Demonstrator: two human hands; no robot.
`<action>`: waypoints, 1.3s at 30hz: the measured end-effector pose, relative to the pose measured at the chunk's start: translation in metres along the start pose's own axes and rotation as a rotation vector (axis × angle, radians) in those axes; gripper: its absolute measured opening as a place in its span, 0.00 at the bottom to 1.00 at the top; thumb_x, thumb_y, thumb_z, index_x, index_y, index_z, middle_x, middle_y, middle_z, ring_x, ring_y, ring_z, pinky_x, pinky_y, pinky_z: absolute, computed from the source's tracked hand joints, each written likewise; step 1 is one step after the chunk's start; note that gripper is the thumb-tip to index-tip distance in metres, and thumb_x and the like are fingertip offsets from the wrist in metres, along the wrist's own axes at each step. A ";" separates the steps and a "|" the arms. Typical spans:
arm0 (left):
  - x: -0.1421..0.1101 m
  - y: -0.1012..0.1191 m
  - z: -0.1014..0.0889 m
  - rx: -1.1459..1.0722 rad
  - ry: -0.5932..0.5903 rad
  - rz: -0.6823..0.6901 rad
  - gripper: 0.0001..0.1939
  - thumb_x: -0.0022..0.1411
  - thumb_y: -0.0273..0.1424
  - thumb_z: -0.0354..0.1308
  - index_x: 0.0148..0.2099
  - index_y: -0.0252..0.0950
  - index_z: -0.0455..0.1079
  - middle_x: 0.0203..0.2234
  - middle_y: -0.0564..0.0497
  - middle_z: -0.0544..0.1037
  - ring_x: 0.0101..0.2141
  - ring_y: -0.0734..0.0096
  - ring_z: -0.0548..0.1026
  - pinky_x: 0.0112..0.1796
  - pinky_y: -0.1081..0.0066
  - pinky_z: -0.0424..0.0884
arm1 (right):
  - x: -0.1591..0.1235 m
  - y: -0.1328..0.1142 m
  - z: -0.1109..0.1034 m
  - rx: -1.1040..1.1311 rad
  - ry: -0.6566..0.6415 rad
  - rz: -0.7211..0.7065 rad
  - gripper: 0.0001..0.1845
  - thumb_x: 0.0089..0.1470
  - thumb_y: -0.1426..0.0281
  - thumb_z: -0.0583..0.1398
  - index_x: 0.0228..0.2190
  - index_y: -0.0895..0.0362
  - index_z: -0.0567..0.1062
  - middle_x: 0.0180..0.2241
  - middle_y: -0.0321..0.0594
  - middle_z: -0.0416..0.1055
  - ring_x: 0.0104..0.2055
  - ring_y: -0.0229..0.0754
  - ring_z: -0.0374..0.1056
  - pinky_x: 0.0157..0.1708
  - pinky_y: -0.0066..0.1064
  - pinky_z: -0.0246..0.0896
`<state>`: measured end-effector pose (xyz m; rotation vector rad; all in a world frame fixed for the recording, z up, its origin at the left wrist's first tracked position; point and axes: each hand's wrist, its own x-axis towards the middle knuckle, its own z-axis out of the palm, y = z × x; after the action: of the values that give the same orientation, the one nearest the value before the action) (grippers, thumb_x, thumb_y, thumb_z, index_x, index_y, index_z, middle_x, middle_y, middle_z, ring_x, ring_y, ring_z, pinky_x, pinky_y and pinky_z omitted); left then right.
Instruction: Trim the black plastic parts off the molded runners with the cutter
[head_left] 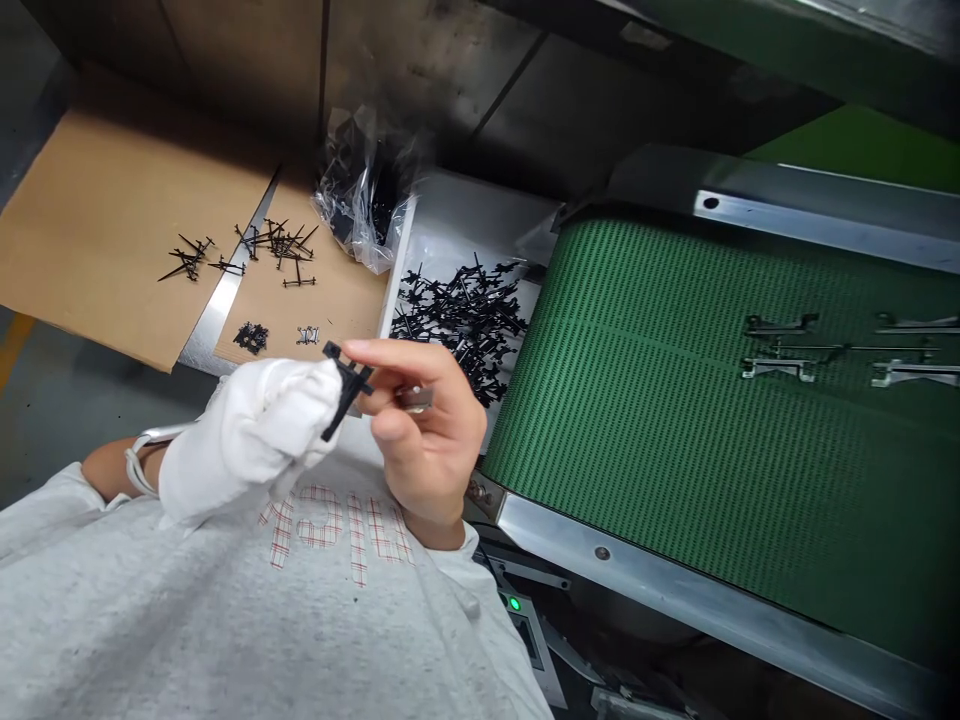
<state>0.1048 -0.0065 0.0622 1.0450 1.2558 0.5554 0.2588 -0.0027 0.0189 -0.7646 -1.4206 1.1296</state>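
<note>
I see the gloved left hand (247,440) pinching a black plastic part (346,390) at six o'clock. The bare right hand (427,430) grips a metal piece (415,399).

Mount: head-worn cam, tilted forward and down
Closeness: right above the gloved left hand (247,440) and bare right hand (424,430)
Bottom of frame: grey sweatshirt (187,610)
Right side: green conveyor belt (675,430)
Left side: cardboard sheet (112,220)

Black part: we have a small black plastic cross-shaped moulding (346,388), thin-armed, tilted, up in front of our chest.
Left: our white-gloved left hand (247,440) pinches its lower side, fingers bunched against it.
Right: our bare right hand (427,430) curls beside it, forefinger reaching over its top arm.
Metal: a small grey metal piece (415,399) sits between our right thumb and fingers, partly hidden.
</note>
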 end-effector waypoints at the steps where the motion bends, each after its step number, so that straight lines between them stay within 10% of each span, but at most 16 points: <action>1: -0.001 0.001 -0.001 0.007 -0.024 0.003 0.27 0.66 0.48 0.50 0.17 0.41 0.61 0.07 0.56 0.66 0.09 0.74 0.62 0.13 0.70 0.57 | 0.000 0.001 0.001 0.016 0.026 0.045 0.18 0.64 0.50 0.59 0.47 0.47 0.76 0.27 0.32 0.68 0.22 0.34 0.57 0.21 0.30 0.58; 11: 0.006 0.002 -0.002 0.161 0.083 0.103 0.27 0.66 0.48 0.46 0.18 0.42 0.49 0.08 0.58 0.54 0.11 0.76 0.54 0.15 0.70 0.55 | 0.004 0.017 -0.002 0.326 -0.057 0.332 0.11 0.65 0.60 0.61 0.46 0.48 0.77 0.30 0.32 0.64 0.27 0.34 0.55 0.26 0.28 0.55; 14: 0.042 -0.033 -0.024 0.674 0.193 0.019 0.24 0.71 0.44 0.43 0.24 0.39 0.58 0.20 0.53 0.70 0.24 0.73 0.68 0.29 0.70 0.69 | 0.003 0.041 -0.002 0.405 0.009 0.467 0.14 0.63 0.61 0.60 0.48 0.50 0.76 0.26 0.30 0.56 0.25 0.34 0.49 0.23 0.28 0.49; 20: 0.120 -0.141 -0.078 0.942 0.127 -0.294 0.16 0.70 0.39 0.59 0.52 0.33 0.72 0.46 0.45 0.78 0.44 0.63 0.78 0.45 0.58 0.78 | -0.017 0.095 0.009 0.588 0.024 0.828 0.12 0.49 0.70 0.61 0.37 0.57 0.79 0.28 0.32 0.56 0.28 0.34 0.50 0.24 0.26 0.51; 25: 0.136 -0.182 -0.096 1.019 0.070 -0.420 0.20 0.69 0.38 0.60 0.59 0.34 0.70 0.54 0.41 0.75 0.51 0.57 0.76 0.50 0.52 0.77 | -0.038 0.108 0.013 0.598 0.038 0.879 0.12 0.49 0.67 0.61 0.35 0.57 0.79 0.27 0.32 0.58 0.28 0.34 0.52 0.24 0.26 0.51; 35: 0.130 -0.169 -0.112 0.656 0.216 -0.536 0.19 0.69 0.39 0.60 0.57 0.33 0.70 0.51 0.42 0.76 0.48 0.59 0.77 0.47 0.55 0.78 | -0.044 0.108 0.014 0.558 0.010 0.825 0.21 0.60 0.54 0.58 0.43 0.58 0.78 0.24 0.29 0.55 0.24 0.33 0.52 0.26 0.28 0.54; 39: 0.104 -0.128 -0.087 0.301 0.247 -0.399 0.19 0.74 0.44 0.50 0.42 0.33 0.70 0.28 0.54 0.71 0.24 0.76 0.68 0.26 0.73 0.70 | -0.046 0.097 0.018 0.462 -0.046 0.778 0.36 0.62 0.41 0.49 0.43 0.58 0.79 0.22 0.28 0.51 0.22 0.34 0.47 0.25 0.30 0.51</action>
<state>0.0265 0.0497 -0.0972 0.9526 1.7548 0.1929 0.2364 -0.0167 -0.0866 -0.9784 -0.8307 1.9918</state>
